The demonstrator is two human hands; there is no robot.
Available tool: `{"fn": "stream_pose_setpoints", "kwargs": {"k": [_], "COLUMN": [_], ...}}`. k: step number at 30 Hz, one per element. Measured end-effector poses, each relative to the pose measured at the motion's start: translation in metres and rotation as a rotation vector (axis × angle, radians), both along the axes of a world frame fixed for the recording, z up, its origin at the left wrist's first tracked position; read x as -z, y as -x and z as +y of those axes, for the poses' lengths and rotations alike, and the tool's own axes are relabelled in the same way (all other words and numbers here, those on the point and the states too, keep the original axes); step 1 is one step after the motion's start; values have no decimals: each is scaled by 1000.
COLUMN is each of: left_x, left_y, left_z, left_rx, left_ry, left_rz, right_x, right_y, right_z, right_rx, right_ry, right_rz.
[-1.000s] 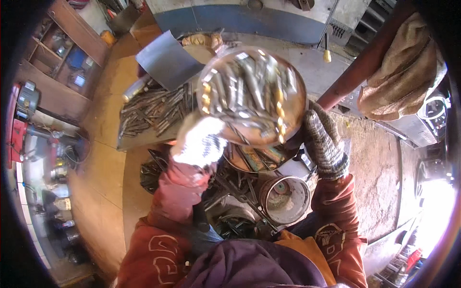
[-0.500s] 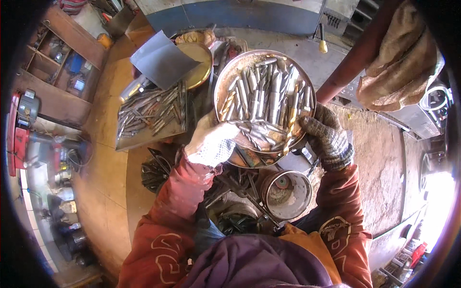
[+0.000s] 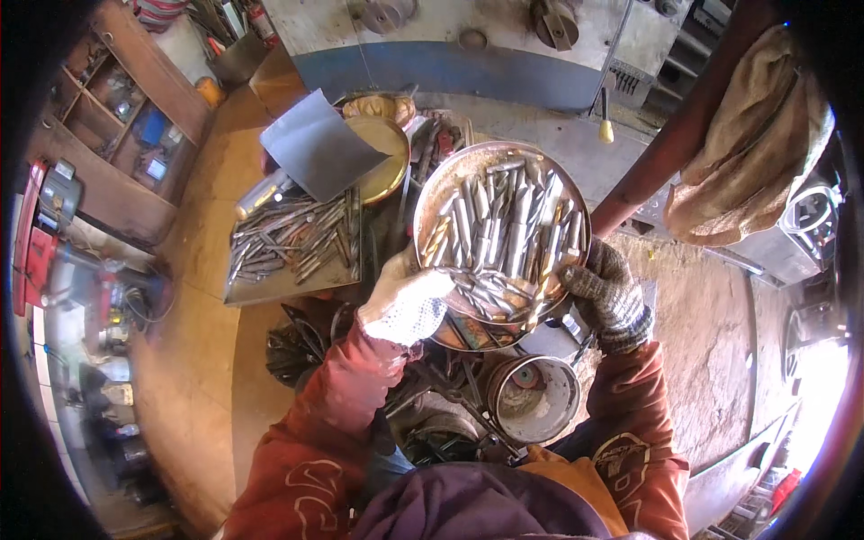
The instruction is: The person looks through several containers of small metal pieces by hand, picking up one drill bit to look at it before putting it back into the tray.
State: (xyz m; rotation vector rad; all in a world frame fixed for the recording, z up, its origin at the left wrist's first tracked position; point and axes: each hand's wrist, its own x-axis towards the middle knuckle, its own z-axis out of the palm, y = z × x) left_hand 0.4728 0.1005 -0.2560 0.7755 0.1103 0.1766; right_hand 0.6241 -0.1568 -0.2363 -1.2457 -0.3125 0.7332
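Observation:
A round metal tray (image 3: 432,192) full of drill bits and end mills (image 3: 517,220) is held up in front of me by both hands. My left hand (image 3: 407,295), in a white glove, grips its lower left rim. On the lower right, my right hand (image 3: 608,292) clasps the rim in a grey-brown knitted glove, thumb over the edge. Among the silvery cutters, a gold-coloured drill bit (image 3: 545,261) lies near my right thumb. Part of another round container with a few tools in it shows below the tray.
Left of the tray stands a rectangular tray (image 3: 297,290) of loose drill bits, with a grey sheet (image 3: 319,144) leaning above it. A metal bucket (image 3: 537,396) sits below my hands. A reddish pole (image 3: 666,144) slants at the right beside a hanging sack cloth (image 3: 751,148).
The surroundings have shifted downward in the view, showing more of the machine at the back. The round tray sits lower in the picture, still in both hands.

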Motion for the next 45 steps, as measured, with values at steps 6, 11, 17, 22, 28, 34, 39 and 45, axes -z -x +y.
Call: {"fn": "stream_pose_setpoints", "kwargs": {"k": [6,11,17,22,28,34,39,45], "left_x": [5,-10,-14,-16,-36,-30,-24,-24], "left_y": [1,0,-2,-3,-11,-13,-11,-8], "left_z": [1,-5,-7,-6,-23,-27,-19,-16], "left_rx": [-6,-6,28,-109,-389,-463,-472,-462], "left_ry": [-60,-102,6,-52,-713,-942,-969,-939], "left_rz": [10,41,-3,83,78,220,246,187], "right_x": [1,12,15,4,-6,0,2,-3], "right_y": [1,-9,-12,-4,1,4,4,2], "right_z": [1,-7,-7,-2,-4,-1,-2,-1], "right_rx": [-15,-81,-79,-42,-72,-96,-112,-116], "right_ry": [-51,32,149,137,96,78,59,108], "right_rz": [12,-72,-145,-113,-1,-118,-71,-89]}}
